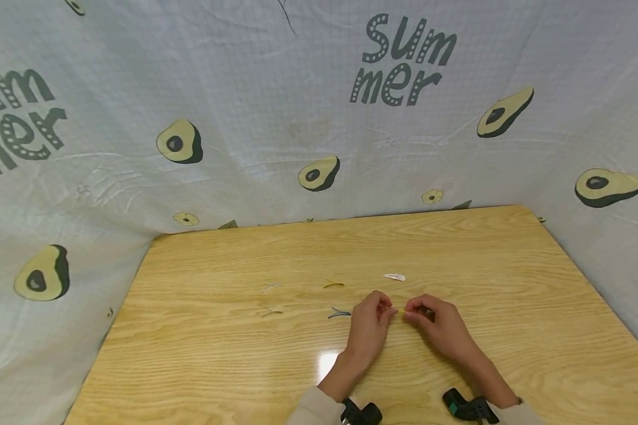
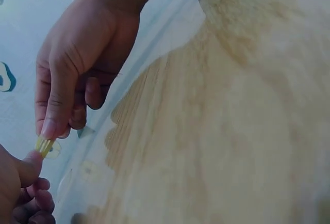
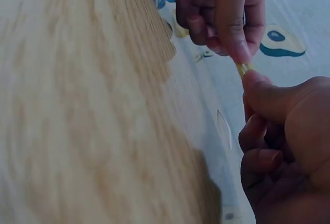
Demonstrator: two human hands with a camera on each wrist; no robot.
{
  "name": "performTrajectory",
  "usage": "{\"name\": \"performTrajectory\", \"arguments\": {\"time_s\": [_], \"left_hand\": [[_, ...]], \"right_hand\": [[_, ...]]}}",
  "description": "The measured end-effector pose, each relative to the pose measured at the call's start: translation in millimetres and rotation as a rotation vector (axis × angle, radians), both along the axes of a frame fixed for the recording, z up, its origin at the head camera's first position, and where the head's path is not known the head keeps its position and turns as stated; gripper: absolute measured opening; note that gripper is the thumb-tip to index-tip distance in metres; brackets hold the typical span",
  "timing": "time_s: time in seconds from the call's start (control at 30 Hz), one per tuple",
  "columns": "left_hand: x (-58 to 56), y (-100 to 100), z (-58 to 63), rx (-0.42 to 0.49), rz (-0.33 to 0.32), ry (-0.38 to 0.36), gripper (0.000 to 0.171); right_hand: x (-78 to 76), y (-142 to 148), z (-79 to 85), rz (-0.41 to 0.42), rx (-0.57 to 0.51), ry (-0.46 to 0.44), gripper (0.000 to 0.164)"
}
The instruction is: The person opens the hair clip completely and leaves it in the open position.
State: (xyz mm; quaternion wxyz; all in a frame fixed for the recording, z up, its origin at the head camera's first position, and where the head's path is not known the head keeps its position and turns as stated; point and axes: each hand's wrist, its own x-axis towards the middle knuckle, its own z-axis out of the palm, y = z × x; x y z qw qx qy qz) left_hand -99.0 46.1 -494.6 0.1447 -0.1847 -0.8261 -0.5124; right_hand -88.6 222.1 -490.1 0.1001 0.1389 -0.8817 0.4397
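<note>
Between both hands is a small yellow hair clip (image 2: 44, 145), mostly covered by fingertips. My left hand (image 1: 369, 321) pinches one end between thumb and fingers. The other end is pinched by my right hand (image 1: 441, 327), thumb facing the left one. In the right wrist view a short yellow length of the clip (image 3: 243, 69) shows between the two thumbs. A blue forked clip (image 1: 339, 313) lies on the table just left of my left hand. Beyond the hands lies a white snap hair clip (image 1: 394, 277).
A yellow, curved clip (image 1: 334, 285) lies on the wooden table (image 1: 234, 366) behind the blue one. Farther left are a pale forked piece (image 1: 270, 287) and a tan forked piece (image 1: 272, 311). A printed cloth (image 1: 255, 118) hangs behind the table.
</note>
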Motion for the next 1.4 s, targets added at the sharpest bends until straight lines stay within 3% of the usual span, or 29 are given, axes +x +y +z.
{"name": "performTrajectory", "arguments": {"time_s": [0.4, 0.7, 0.83, 1.2, 1.4], "left_hand": [[-1.1, -21.4, 8.8, 0.075, 0.031, 0.003, 0.01], [2.3, -42.3, 15.3, 0.052, 0.124, 0.043, 0.011], [3.8, -51.1, 14.2, 0.061, 0.128, 0.07, 0.011], [11.4, -71.2, 17.3, 0.104, 0.154, 0.122, 0.012], [19.6, -81.0, 13.4, 0.112, 0.155, 0.144, 0.013]], "right_hand": [[-10.2, -24.2, 14.2, 0.035, -0.039, 0.008, 0.007], [-16.0, -45.1, 15.0, 0.07, -0.091, 0.022, 0.009], [-17.2, -52.8, 14.6, 0.093, -0.082, 0.041, 0.011], [-10.6, -78.3, 18.3, 0.08, -0.154, 0.01, 0.011], [-2.5, -89.6, 18.3, 0.083, -0.159, -0.008, 0.013]]}}
